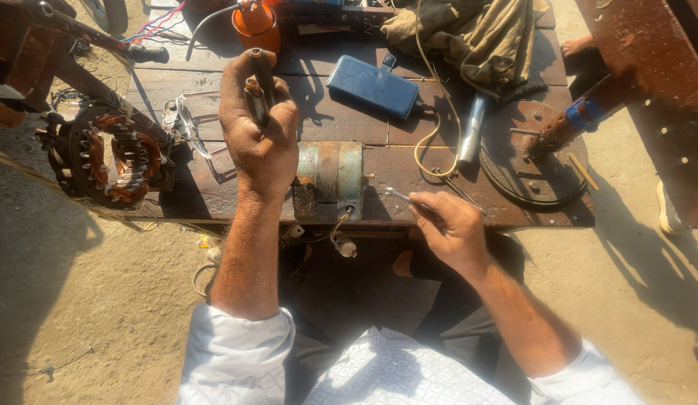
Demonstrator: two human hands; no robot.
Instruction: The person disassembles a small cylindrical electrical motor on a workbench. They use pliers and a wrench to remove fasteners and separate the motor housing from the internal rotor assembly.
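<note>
Motor: small grey cylindrical motor [330, 180] lies on its side at the near edge of the wooden surface [409, 206], between both hands, its wires dangling over the edge.
Left hand: left hand [260, 127] is fisted around a dark-handled tool [259, 86], held upright above the surface, just left of the motor.
Right hand: right hand [450, 225] pinches a thin metal rod [400, 196], tip angled toward the motor's right end.
Edges: copper-wound stator [112, 161] overhangs far left; round metal plate [532, 154] crowds the right.
Open room: blue flat case [373, 86] and cloth [476, 34] fill the far side; bare wood shows only around the motor.
</note>
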